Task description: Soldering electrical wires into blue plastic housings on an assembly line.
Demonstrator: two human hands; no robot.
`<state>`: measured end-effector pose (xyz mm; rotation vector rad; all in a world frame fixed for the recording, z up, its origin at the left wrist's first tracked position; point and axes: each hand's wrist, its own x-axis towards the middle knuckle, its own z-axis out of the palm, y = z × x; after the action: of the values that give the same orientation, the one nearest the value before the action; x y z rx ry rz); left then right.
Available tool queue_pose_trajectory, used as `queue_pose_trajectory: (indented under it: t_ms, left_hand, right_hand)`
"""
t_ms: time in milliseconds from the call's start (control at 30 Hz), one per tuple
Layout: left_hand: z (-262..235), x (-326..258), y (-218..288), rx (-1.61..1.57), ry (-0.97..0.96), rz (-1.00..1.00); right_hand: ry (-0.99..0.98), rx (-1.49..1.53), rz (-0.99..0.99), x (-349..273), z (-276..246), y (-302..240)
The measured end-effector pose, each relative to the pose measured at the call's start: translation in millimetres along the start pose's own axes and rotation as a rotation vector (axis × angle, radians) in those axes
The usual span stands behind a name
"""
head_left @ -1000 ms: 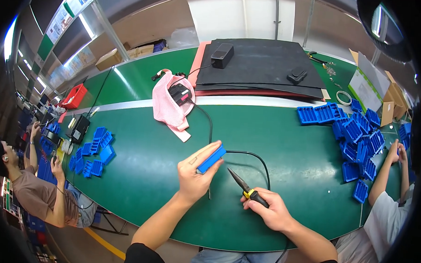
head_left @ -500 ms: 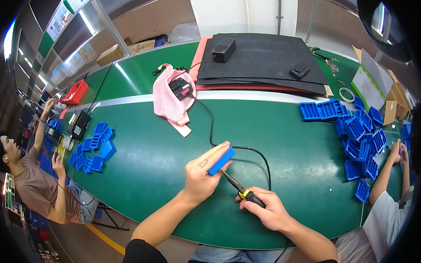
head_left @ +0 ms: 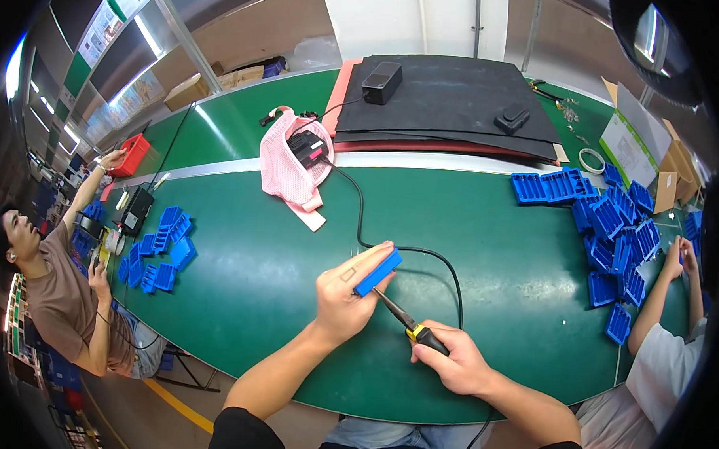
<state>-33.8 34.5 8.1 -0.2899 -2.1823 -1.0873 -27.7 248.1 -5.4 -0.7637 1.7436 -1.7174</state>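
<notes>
Holding a small blue piece [head_left: 379, 273] up over the green table [head_left: 517, 246], our left hand [head_left: 341, 299] is clamped on it with the fingers on one side and the thumb on the other. We grip pliers [head_left: 430, 339] with black and yellow handles in our right hand [head_left: 459, 362], with fingers wrapped around them. Their thin tip points up and left at the low edge of the blue piece, by our left thumb, but we cannot tell if it goes inside or if its two jaws are together. A black cord [head_left: 453, 275] bends across the table behind our hands and runs to a pink bag [head_left: 284, 174] with a black box [head_left: 307, 147] in it. On our right we see a big heap of blue trays [head_left: 609, 221], and on our left a smaller bunch [head_left: 170, 219]. A worker [head_left: 71, 305] on our left reaches out to a red bin [head_left: 130, 158]
</notes>
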Motion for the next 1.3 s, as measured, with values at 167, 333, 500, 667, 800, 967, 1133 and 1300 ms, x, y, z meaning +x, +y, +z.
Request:
queue_pose_trajectory:
  t_ms: [167, 333, 500, 667, 800, 967, 1133, 1300]
  left_hand:
    - [-3.9, 1.5, -0.7, 0.025, -0.012, 0.025]
    - [-16.7, 14.6, -11.1, 0.003, 0.021, 0.079]
    - [-11.3, 15.8, -7.0, 0.01, -0.009, 0.125]
    - [-13.1, 12.4, 9.4, -0.052, -0.098, 0.044]
    - [-13.2, 1.1, 13.3, -0.338, -0.256, -0.139]
    - [8.3, -18.9, 24.0, -0.727, -0.23, -0.391]
    - [0.4, -6.1, 14.1, -0.187, -0.439, 0.029]
    - [-4.1, -7.6, 11.4, -0.206, -0.495, -0.021]
  right_hand:
    - [-0.016, 0.011, 0.022, -0.6, -0.9, -3.1]
    - [-0.013, -0.086, -0.073, 0.3, -23.8, -4.3]
    - [0.583, -0.828, -0.203, 1.7, -63.9, -3.3]
    - [0.741, -1.237, -0.01, -5.6, -78.8, 3.3]
    - [0.685, -0.782, -0.31, 3.5, -61.7, -21.8]
    - [0.29, -0.342, -0.363, 14.2, -22.4, -17.9]
    - [0.287, -0.477, -0.355, 5.9, -27.5, -9.5]
    - [0.193, -0.46, -0.328, 5.3, -30.1, -8.2]
